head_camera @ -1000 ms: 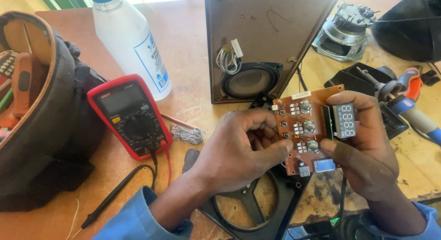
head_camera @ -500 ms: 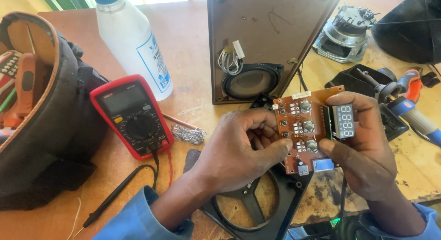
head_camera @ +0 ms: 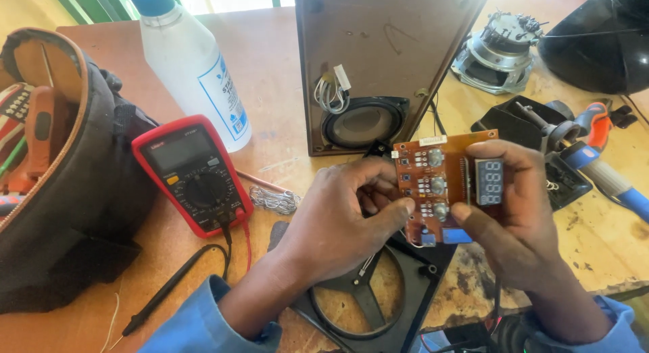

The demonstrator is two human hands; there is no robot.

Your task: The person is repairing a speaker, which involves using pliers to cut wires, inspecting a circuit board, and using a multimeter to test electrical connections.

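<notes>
Both hands hold a small orange-brown circuit board (head_camera: 433, 187) above the wooden table. The board carries three round knobs, several small parts and a digit display (head_camera: 489, 182) on its right side. My left hand (head_camera: 338, 218) grips the board's left edge with thumb and fingertips. My right hand (head_camera: 517, 224) wraps the right edge around the display, thumb on the board's lower part. Below the hands lies a black frame with a round grille opening (head_camera: 358, 302).
A red multimeter (head_camera: 193, 174) with black probe leads lies left of the hands, beside a dark tool bag (head_camera: 74, 191). A white plastic bottle (head_camera: 189, 62), an open brown speaker box (head_camera: 378, 69), a loose speaker driver (head_camera: 497, 52) and a black-and-orange tool (head_camera: 574, 133) stand behind.
Both hands keep their grip on the board with only slight shifts of the fingers. The view has shifted a little; nothing else has moved.
</notes>
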